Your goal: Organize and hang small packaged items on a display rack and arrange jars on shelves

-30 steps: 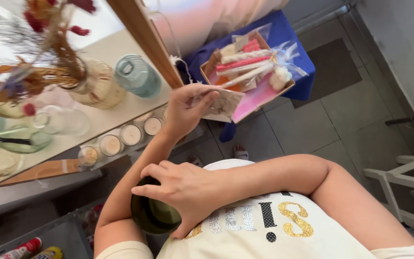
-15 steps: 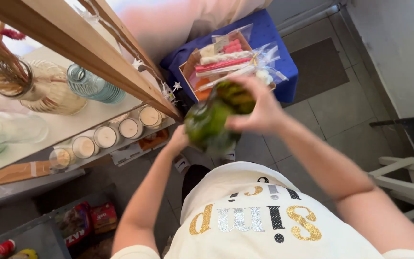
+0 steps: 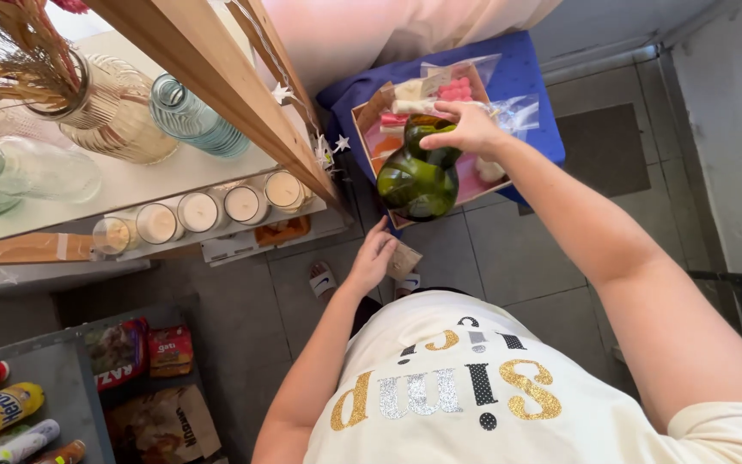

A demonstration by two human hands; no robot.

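My right hand (image 3: 467,129) grips the top of a dark green glass vase (image 3: 419,176) and holds it in the air over an open cardboard box (image 3: 369,116) of pink and white wrapped items. The box rests on a blue stool (image 3: 526,77). My left hand (image 3: 374,256) hangs lower, near the floor, with a small brown paper piece (image 3: 404,259) at its fingertips; whether it grips the piece is unclear. A white shirt with glitter lettering (image 3: 448,387) fills the bottom of the view.
A wooden shelf (image 3: 216,77) at the left carries a ribbed amber vase (image 3: 118,116), a blue ribbed jar (image 3: 195,120), clear bottles (image 3: 36,172) and a row of candles in jars (image 3: 203,210). Lower left, a grey shelf (image 3: 53,378) holds bottles and snack packets. The floor is grey tile.
My right hand brought the green vase up from my lap and out over the box. My left hand left the box area and dropped down toward the floor.
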